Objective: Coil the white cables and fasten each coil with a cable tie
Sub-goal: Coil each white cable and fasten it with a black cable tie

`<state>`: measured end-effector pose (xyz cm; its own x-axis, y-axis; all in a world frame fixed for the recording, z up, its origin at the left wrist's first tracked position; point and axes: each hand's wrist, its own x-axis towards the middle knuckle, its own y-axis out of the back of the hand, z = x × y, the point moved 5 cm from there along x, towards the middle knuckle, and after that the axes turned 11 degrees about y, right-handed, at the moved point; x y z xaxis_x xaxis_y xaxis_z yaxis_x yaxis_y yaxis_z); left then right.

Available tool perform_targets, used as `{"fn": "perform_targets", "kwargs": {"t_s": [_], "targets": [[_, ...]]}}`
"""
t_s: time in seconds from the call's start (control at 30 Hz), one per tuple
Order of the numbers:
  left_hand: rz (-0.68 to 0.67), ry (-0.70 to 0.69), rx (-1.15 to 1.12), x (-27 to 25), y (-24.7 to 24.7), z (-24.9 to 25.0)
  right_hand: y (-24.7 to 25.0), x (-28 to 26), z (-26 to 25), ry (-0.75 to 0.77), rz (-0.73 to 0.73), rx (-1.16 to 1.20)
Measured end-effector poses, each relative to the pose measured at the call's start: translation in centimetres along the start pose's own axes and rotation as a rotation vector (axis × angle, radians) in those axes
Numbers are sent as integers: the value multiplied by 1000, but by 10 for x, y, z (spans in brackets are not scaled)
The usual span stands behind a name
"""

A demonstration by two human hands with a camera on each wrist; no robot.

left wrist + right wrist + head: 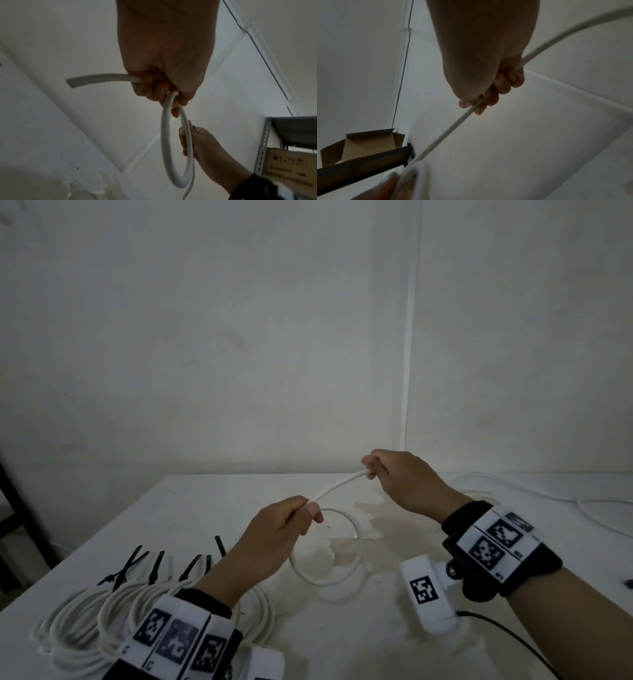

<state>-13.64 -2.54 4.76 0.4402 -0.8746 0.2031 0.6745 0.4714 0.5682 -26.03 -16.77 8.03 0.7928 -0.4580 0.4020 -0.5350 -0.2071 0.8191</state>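
My left hand [301,517] grips a white cable [337,486] above the table and holds one loop [356,549] of it hanging beneath. In the left wrist view the left hand [159,89] has its fingers curled round the loop [167,148], and the cable's short cut end [96,79] sticks out to the left. My right hand [375,467] pinches the same cable a little farther up and to the right. In the right wrist view the cable [452,128] runs through the curled fingers of the right hand [489,97].
Several finished white coils [85,621] with black cable ties [137,563] lie at the table's near left. Loose white cable [548,494] trails along the table [205,508] at the far right. A metal shelf [264,142] with a cardboard box [361,144] stands beside the table.
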Motion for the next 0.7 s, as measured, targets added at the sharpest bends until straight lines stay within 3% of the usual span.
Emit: {"fn": "perform_targets", "kwargs": {"t_s": [0.1, 0.27, 0.43, 0.7], "targets": [[21, 3, -43, -1, 4, 3, -7, -2, -1, 34, -23, 96], [66, 19, 44, 3, 6, 0, -29, -11, -33, 252, -98, 151], [42, 62, 12, -1, 4, 2, -24, -8, -27, 184, -95, 171], [79, 39, -5, 3, 6, 8, -28, -16, -30, 140, -97, 520]]}}
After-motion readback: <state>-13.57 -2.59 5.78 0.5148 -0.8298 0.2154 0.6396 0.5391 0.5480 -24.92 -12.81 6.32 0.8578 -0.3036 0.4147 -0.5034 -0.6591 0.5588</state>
